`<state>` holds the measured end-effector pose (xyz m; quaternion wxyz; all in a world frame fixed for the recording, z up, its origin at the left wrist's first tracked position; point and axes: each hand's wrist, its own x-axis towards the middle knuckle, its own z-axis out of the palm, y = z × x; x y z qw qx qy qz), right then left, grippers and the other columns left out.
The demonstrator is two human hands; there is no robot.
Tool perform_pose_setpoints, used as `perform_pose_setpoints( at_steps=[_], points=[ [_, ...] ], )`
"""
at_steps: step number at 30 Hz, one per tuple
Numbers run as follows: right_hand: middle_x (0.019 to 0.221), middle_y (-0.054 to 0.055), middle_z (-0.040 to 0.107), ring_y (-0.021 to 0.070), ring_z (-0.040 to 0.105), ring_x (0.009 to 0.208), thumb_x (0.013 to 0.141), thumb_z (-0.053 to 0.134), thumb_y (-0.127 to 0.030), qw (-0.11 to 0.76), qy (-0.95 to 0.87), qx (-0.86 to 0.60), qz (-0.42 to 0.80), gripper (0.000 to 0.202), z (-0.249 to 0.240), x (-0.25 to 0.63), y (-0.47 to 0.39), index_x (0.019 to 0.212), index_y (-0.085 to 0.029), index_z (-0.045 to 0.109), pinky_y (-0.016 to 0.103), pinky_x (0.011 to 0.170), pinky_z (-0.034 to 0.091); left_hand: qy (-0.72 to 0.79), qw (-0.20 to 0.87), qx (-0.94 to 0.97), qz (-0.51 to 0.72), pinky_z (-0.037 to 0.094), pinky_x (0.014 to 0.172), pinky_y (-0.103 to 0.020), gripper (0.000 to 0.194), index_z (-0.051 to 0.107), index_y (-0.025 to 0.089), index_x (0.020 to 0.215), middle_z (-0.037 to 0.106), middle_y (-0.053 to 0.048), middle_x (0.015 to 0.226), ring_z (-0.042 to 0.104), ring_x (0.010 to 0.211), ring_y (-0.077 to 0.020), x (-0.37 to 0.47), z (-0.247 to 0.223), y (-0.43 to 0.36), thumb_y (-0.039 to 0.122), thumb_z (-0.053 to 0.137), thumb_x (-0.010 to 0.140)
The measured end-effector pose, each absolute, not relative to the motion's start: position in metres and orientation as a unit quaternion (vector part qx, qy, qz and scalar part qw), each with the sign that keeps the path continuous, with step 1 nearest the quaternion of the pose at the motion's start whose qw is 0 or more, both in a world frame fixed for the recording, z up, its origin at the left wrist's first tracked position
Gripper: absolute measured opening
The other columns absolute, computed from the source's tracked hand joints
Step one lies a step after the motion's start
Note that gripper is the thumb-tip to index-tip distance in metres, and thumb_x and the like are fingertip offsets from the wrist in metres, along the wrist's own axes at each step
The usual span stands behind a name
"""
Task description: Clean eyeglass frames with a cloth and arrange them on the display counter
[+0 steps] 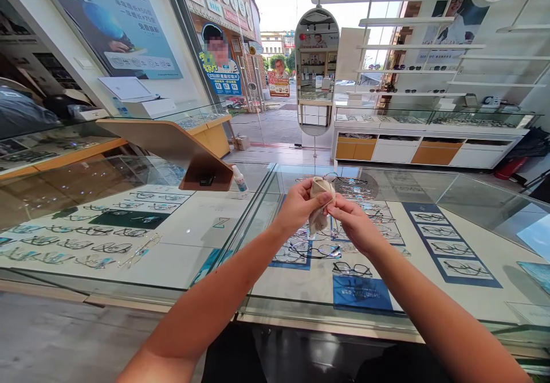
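Above the glass counter, my left hand [303, 202] is closed around a crumpled beige cloth [318, 219], with the thumb pressed over its front. My right hand [350, 217] pinches at the cloth's right edge, its fingertips close to the left thumb. A thin, dark eyeglass frame [350, 181] shows just beyond the hands; I cannot tell whether it is held or lies in the case. Whatever the cloth wraps is hidden. Under the glass below my hands lie several eyeglasses, among them a black pair [352, 269] by a blue card [362, 293].
A small white spray bottle [239, 179] stands on the counter beside a brown tilted panel [172, 145]. More eyeglasses [112, 247] fill the left case, and a blue display strip [449, 248] lies at right. An oval mirror [318, 73] stands beyond the counter.
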<state>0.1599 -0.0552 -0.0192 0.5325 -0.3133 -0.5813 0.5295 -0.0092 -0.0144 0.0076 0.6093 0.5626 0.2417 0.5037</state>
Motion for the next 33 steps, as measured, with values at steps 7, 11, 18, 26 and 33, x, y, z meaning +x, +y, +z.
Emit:
perform_pose_setpoints(
  at_steps=[7,11,18,26,33],
  points=[
    [0.110,0.006,0.057,0.0276,0.052,0.114,0.090,0.081,-0.060,0.515,-0.606,-0.315,0.518,0.032,-0.019,0.155,-0.058,0.081,-0.029,0.081,0.044,0.105,0.043,0.279,0.551,0.560,0.552,0.042,0.051,-0.025,0.057,0.067,0.018,0.078,0.066,0.002,0.064,0.054,0.050,-0.0095,-0.005,0.010,-0.022,0.069,0.092,0.075],
    [0.112,0.005,0.058,0.0273,0.053,0.114,0.088,0.081,-0.059,0.523,-0.589,-0.322,0.525,0.032,-0.018,0.157,-0.057,0.081,-0.028,0.080,0.044,0.107,0.040,0.288,0.549,0.553,0.557,0.045,0.055,-0.026,0.059,0.069,0.018,0.077,0.067,0.001,0.064,0.056,0.054,-0.0110,-0.007,0.007,-0.016,0.075,0.085,0.080],
    [0.112,0.007,0.064,0.0317,0.052,0.128,0.079,0.086,-0.059,0.572,-0.524,-0.333,0.536,0.034,-0.014,0.164,-0.050,0.072,-0.027,0.076,0.044,0.112,0.036,0.309,0.595,0.500,0.548,0.048,0.063,-0.024,0.066,0.077,0.015,0.084,0.072,0.000,0.074,0.060,0.067,-0.0114,-0.017,0.003,0.010,0.076,0.093,0.066],
    [0.119,0.005,0.071,0.0288,0.057,0.123,0.074,0.089,-0.055,0.639,-0.436,-0.350,0.527,0.030,-0.009,0.178,-0.041,0.076,-0.027,0.077,0.039,0.099,0.041,0.345,0.639,0.378,0.574,0.052,0.065,-0.024,0.056,0.074,0.016,0.091,0.072,0.000,0.079,0.063,0.067,-0.0109,-0.029,-0.001,0.030,0.059,0.101,0.066],
    [0.104,0.004,0.074,0.0242,0.062,0.112,0.075,0.091,-0.051,0.650,-0.437,-0.338,0.521,0.027,-0.008,0.188,-0.037,0.078,-0.027,0.080,0.033,0.094,0.043,0.429,0.453,0.555,0.551,0.043,0.063,-0.027,0.060,0.068,0.018,0.079,0.066,-0.001,0.073,0.057,0.067,-0.0141,-0.061,0.000,0.056,0.076,0.083,0.078]
  ],
)
